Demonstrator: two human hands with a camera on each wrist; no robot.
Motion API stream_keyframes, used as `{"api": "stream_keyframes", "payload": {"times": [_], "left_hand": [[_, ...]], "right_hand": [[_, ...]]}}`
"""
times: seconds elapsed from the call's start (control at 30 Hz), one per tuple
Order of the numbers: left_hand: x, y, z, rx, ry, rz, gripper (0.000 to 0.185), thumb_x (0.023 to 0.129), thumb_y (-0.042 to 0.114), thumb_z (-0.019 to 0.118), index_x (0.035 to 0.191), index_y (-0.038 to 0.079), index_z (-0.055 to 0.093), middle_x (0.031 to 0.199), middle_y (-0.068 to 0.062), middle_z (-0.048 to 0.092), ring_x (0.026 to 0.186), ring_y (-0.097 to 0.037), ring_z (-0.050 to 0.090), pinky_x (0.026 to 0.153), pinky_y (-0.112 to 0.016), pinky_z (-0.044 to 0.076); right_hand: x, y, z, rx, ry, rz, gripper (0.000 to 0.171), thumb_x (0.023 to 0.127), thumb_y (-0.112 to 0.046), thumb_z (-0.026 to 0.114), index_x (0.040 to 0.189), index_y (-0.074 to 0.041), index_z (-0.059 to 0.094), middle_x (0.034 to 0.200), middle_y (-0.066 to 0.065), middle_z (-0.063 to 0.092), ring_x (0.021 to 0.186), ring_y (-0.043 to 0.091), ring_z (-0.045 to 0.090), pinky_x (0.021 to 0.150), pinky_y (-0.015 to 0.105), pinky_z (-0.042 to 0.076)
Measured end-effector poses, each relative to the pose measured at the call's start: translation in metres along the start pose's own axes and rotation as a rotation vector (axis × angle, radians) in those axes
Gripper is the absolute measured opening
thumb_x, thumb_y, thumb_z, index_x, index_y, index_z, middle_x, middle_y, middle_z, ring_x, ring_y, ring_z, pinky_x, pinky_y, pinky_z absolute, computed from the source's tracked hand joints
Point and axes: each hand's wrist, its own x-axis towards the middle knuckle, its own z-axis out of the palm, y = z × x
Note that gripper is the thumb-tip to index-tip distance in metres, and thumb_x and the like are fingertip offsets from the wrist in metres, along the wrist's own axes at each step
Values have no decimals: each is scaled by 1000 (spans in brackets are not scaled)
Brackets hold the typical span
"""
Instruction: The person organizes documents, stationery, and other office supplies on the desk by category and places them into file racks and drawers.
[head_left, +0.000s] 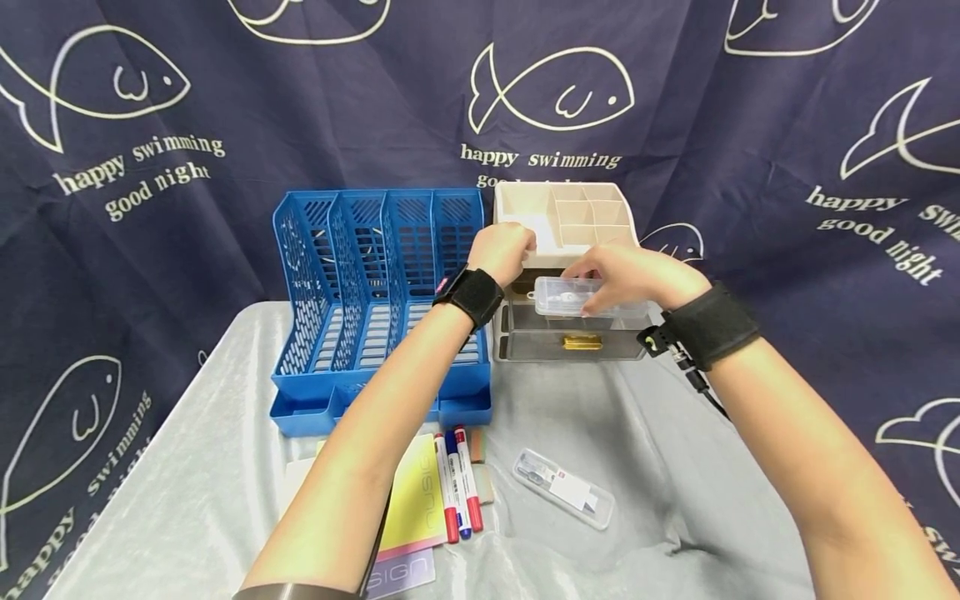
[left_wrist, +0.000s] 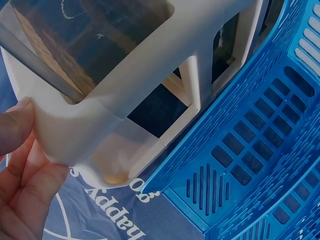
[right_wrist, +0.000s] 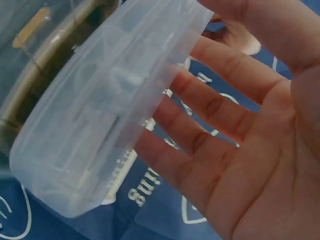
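My left hand (head_left: 501,248) is at the left side of a white desktop drawer organizer (head_left: 561,258). In the left wrist view its thumb and fingers pinch the organizer's white edge (left_wrist: 55,135). My right hand (head_left: 633,273) grips a clear plastic box (head_left: 551,297) with the thumb on one side and fingers on the other. The box is held in front of the organizer's smoky see-through drawers (head_left: 525,344). Seen from the right wrist, the box (right_wrist: 85,115) is tilted and frosted, its contents blurred. A gold piece (head_left: 582,342) shows on the lowest drawer.
A blue slotted file rack (head_left: 378,379) stands left of the organizer. In front lie yellow paper pads (head_left: 416,492), several markers (head_left: 453,487), small blocks (head_left: 480,483) and another clear case (head_left: 564,489) on a grey cloth-covered table (head_left: 645,492). A dark fish-print curtain (head_left: 375,108) hangs behind.
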Motion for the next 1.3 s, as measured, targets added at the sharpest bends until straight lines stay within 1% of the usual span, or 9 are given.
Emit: {"api": "stream_keyframes", "payload": {"times": [0.13,0.33,0.43,0.57,0.7,0.97,1.1,1.3], "left_hand": [[0,0,0,8,-3,-6,18,88,6,62,100,13,73,102,-3,70,93,-18,64,84,-33,50],[-1,2,-1,3,-14,-13,18,88,5,62,101,13,73,102,-3,70,93,-17,64,84,-32,50],[-1,1,0,0,-9,-13,18,87,5,62,100,13,73,101,-3,70,93,-17,64,84,-32,50],[-1,-1,1,-2,-5,-17,18,87,5,62,100,14,73,101,-3,70,93,-17,64,83,-32,50],[0,-1,0,4,-17,-14,19,87,5,62,101,14,72,102,-2,69,93,-17,64,83,-32,50],[2,0,0,17,-23,-4,21,87,4,62,103,14,72,102,-2,70,94,-16,64,83,-32,50],[1,0,0,21,-17,-4,21,87,4,62,101,15,73,101,-1,70,93,-16,64,82,-32,50],[1,0,-1,15,-24,-7,21,87,4,61,102,15,73,102,-1,70,93,-16,64,82,-33,50]], "right_hand": [[10,5,9,7,-26,31,46,64,-7,75,110,1,68,91,11,68,81,23,60,76,38,49],[20,12,25,2,-48,25,46,64,-7,75,108,4,68,91,14,68,84,27,62,78,40,50],[24,16,31,1,-56,28,45,63,-6,75,106,4,68,88,14,68,82,26,61,75,39,50],[28,19,38,7,-56,30,44,62,-5,75,105,3,69,84,12,66,76,23,58,70,35,48],[31,22,42,26,-71,17,40,63,-5,74,103,1,70,82,10,66,72,19,56,66,32,47],[32,30,51,38,-70,-12,42,65,-4,73,106,5,68,84,11,67,76,22,58,70,36,49],[34,31,55,48,-80,2,42,67,-4,72,107,5,68,84,11,67,76,22,59,70,36,49],[34,31,58,53,-95,24,41,68,-1,71,108,5,67,86,12,68,79,25,60,72,38,50]]}}
